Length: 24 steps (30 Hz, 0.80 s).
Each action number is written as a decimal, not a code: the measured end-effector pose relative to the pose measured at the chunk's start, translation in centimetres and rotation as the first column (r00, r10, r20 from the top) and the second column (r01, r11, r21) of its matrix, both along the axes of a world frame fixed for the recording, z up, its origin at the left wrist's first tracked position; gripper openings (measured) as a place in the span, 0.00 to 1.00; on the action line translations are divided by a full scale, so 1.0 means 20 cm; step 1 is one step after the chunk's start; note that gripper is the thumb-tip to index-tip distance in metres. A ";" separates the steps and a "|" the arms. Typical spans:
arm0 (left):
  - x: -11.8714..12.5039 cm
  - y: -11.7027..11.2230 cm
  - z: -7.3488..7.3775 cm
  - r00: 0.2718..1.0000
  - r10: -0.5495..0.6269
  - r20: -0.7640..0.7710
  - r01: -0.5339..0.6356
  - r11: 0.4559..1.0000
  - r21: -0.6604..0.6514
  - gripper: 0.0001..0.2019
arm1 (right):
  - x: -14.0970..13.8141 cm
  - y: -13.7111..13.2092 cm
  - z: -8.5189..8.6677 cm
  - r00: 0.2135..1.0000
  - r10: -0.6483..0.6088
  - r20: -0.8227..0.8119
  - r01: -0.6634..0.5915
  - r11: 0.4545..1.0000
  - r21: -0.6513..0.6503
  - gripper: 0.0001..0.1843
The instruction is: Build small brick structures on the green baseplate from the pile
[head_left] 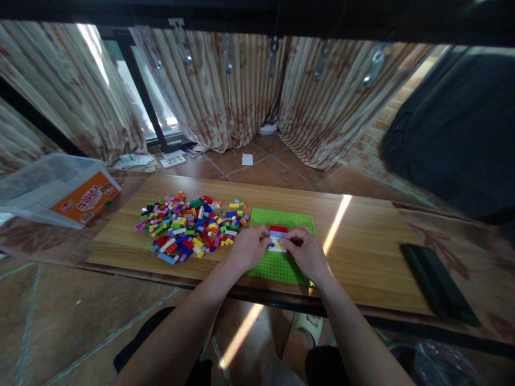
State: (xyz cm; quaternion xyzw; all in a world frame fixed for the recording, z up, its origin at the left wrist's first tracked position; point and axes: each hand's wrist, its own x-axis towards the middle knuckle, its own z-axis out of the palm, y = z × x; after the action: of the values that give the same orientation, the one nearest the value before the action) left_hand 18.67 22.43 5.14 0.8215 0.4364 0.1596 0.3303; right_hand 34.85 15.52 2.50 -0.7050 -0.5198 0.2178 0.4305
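A small build of toy bricks (pixel 278 230) stands near the middle of a green studded baseplate (pixel 293 272). Red shows on its far side, then light blue and white, with some yellow and dark blue towards me. My left hand (pixel 250 248) grips the left side of the build with thumb and fingers drawn together. From the right, my right hand (pixel 309 252) pinches at the same build, its thumb and forefinger close to a white piece. The fingertips partly hide which single brick each hand touches.
A heap of loose mixed bricks (pixel 193 225) spreads left of the baseplate on the wooden board (pixel 362 252). A clear plastic bin (pixel 52 187) with an orange label stands at far left. A dark flat object (pixel 438 284) lies at the right end.
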 end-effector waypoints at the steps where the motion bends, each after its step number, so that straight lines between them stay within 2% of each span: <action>1: 0.00 0.00 0.00 1.000 0.002 -0.014 -0.002 1.000 0.007 0.07 | 0.00 0.00 0.00 1.000 -0.003 0.005 0.003 1.000 -0.002 0.14; 8: 0.01 -0.02 0.00 0.993 0.000 -0.117 0.010 0.997 0.082 0.07 | -0.02 0.00 0.02 0.999 0.018 0.049 -0.018 1.000 -0.007 0.13; 13: 0.00 -0.04 -0.02 0.996 0.007 -0.089 0.003 0.994 0.112 0.07 | -0.03 0.00 0.02 0.997 0.007 0.078 -0.009 1.000 0.027 0.14; 16: -0.01 -0.02 0.00 1.000 -0.019 -0.016 0.020 0.998 0.054 0.10 | -0.03 -0.01 0.02 0.998 -0.016 0.069 0.014 0.999 0.033 0.15; 21: -0.04 0.04 0.00 0.995 -0.043 0.088 0.055 0.989 -0.135 0.14 | -0.04 -0.01 0.03 0.998 -0.009 0.065 0.007 1.000 0.030 0.15; 24: -0.04 0.06 0.00 0.994 -0.072 0.081 0.084 0.985 -0.152 0.12 | -0.04 -0.01 0.03 0.998 -0.004 0.068 0.002 1.000 0.029 0.14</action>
State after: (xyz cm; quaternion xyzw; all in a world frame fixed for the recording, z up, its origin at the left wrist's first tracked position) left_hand 17.89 23.54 5.20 0.8032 0.4022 0.1431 0.4154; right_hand 34.15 15.23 3.04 -0.7065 -0.5360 0.1854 0.4232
